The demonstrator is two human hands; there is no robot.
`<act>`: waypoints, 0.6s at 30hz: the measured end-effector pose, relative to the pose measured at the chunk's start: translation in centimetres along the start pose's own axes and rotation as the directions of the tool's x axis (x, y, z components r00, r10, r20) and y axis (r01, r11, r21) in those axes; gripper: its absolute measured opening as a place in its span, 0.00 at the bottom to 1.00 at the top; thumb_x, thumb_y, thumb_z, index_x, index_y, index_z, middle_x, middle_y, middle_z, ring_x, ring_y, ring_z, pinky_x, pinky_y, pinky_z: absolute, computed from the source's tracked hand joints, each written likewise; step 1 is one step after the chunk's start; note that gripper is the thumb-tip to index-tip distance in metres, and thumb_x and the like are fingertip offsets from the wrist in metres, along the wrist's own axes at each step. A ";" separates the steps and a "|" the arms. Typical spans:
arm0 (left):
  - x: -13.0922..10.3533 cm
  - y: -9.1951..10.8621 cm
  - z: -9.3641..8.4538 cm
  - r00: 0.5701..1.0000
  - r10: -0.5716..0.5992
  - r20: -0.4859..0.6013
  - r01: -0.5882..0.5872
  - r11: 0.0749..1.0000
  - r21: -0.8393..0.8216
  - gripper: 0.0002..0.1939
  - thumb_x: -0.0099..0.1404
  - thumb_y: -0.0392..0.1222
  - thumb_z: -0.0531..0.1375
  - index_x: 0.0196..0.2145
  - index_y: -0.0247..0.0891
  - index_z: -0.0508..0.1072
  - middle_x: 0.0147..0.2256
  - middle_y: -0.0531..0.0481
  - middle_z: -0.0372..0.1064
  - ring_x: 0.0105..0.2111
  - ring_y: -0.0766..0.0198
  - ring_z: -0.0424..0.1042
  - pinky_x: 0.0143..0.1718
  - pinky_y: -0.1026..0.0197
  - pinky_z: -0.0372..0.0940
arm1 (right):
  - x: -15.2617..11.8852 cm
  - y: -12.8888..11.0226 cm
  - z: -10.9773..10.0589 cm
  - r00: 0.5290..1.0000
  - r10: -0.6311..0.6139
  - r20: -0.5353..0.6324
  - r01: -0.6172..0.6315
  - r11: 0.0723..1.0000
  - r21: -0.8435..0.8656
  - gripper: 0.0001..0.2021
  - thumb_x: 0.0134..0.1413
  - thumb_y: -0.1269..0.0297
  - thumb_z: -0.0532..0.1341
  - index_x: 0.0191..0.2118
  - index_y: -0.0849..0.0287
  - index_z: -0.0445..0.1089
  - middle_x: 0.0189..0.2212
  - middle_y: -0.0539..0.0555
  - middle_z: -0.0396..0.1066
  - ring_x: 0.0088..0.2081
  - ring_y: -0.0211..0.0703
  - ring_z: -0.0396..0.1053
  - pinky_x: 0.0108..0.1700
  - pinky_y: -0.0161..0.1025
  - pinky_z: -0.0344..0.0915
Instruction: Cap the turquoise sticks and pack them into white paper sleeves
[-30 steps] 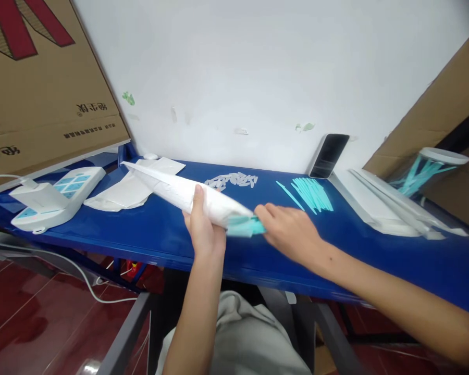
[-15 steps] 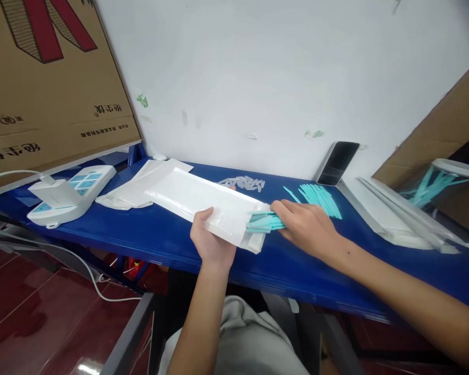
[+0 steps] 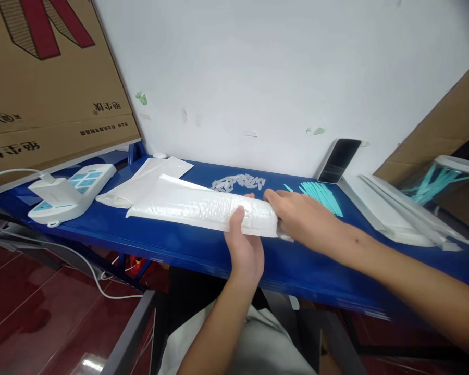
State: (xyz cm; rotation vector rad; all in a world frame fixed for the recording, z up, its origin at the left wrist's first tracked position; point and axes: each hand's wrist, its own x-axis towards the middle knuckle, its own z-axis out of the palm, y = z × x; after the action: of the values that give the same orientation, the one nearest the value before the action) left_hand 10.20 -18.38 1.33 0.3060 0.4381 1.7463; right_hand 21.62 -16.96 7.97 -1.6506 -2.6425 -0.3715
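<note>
A long white padded bag lies across the front of the blue table, bulging toward its right end. Gripping that bag from below, my left hand has its thumb on top. My right hand is closed at the bag's right end, its fingertips at the opening and partly hidden. No teal sticks show in the bag's mouth now. Behind the hands lie a pile of small translucent pieces and a row of teal sticks.
More white bags and a power strip with a plugged-in charger are at left. A phone leans on the wall. White packaging and a clear tub of teal sticks stand at right, with cardboard at left.
My left hand has moved right along the bag, which now lies more level. The teal sticks that stuck out of its right end are no longer visible.
</note>
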 end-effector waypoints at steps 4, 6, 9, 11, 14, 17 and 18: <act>0.0 -0.1 0.2 0.996 -0.080 0.034 0.080 0.997 0.016 0.13 0.71 0.46 0.61 0.50 0.40 0.78 0.49 0.45 0.77 0.53 0.55 0.76 0.51 0.59 0.70 | 1.0 -0.1 -3.4 0.993 -0.089 0.072 0.080 0.989 0.123 0.20 0.53 0.82 0.57 0.51 0.61 0.66 0.35 0.56 0.75 0.26 0.40 0.66 0.26 0.38 0.49; 0.2 0.4 0.3 0.985 -0.173 0.019 0.172 0.985 0.027 0.15 0.74 0.50 0.57 0.52 0.44 0.77 0.51 0.47 0.77 0.50 0.58 0.77 0.43 0.62 0.70 | 1.7 -0.4 -5.1 0.984 -0.141 0.106 0.131 0.987 0.089 0.19 0.55 0.80 0.58 0.52 0.62 0.68 0.39 0.59 0.76 0.28 0.41 0.68 0.27 0.38 0.52; 0.6 1.4 0.4 0.959 -0.285 0.004 0.284 0.958 0.037 0.18 0.75 0.55 0.55 0.52 0.45 0.78 0.50 0.46 0.77 0.41 0.61 0.77 0.33 0.64 0.67 | 3.1 -1.0 -7.1 0.988 -0.119 0.099 0.130 0.986 -0.106 0.17 0.57 0.76 0.60 0.52 0.62 0.71 0.40 0.61 0.77 0.35 0.47 0.73 0.31 0.40 0.55; 0.7 2.2 0.6 0.956 -0.293 0.014 0.293 0.956 0.004 0.16 0.75 0.52 0.56 0.52 0.44 0.77 0.48 0.45 0.77 0.38 0.62 0.76 0.32 0.65 0.66 | 4.0 -1.1 -8.3 0.989 -0.127 0.080 0.139 0.976 -0.168 0.16 0.58 0.70 0.63 0.52 0.60 0.73 0.39 0.60 0.78 0.38 0.50 0.74 0.34 0.41 0.57; 0.5 3.1 1.0 0.954 -0.295 0.055 0.297 0.954 -0.032 0.14 0.75 0.49 0.57 0.53 0.43 0.76 0.47 0.44 0.77 0.38 0.62 0.77 0.31 0.66 0.66 | 4.9 -0.5 -10.2 0.983 -0.153 0.102 0.165 0.979 -0.119 0.22 0.55 0.64 0.68 0.57 0.57 0.73 0.43 0.59 0.79 0.39 0.50 0.75 0.35 0.40 0.60; 0.1 3.7 1.6 0.950 -0.298 0.088 0.303 0.952 -0.044 0.14 0.76 0.49 0.57 0.54 0.43 0.75 0.48 0.44 0.77 0.39 0.62 0.78 0.31 0.66 0.67 | 5.3 0.7 -12.6 0.957 -0.224 0.184 0.223 0.974 0.029 0.32 0.52 0.58 0.71 0.63 0.54 0.70 0.50 0.55 0.78 0.40 0.46 0.75 0.35 0.38 0.62; 0.0 3.9 1.8 0.949 -0.303 0.090 0.308 0.950 -0.048 0.15 0.76 0.48 0.57 0.55 0.43 0.75 0.48 0.43 0.77 0.39 0.62 0.78 0.31 0.66 0.67 | 5.3 1.1 -13.4 0.945 -0.248 0.211 0.241 0.969 0.062 0.34 0.52 0.57 0.72 0.65 0.53 0.69 0.52 0.54 0.77 0.41 0.46 0.75 0.36 0.37 0.63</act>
State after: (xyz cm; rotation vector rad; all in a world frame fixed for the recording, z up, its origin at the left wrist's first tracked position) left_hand 7.59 -18.86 4.67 0.2495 0.3514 1.4352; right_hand 18.63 -14.55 21.93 -1.4308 -3.0069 -0.1497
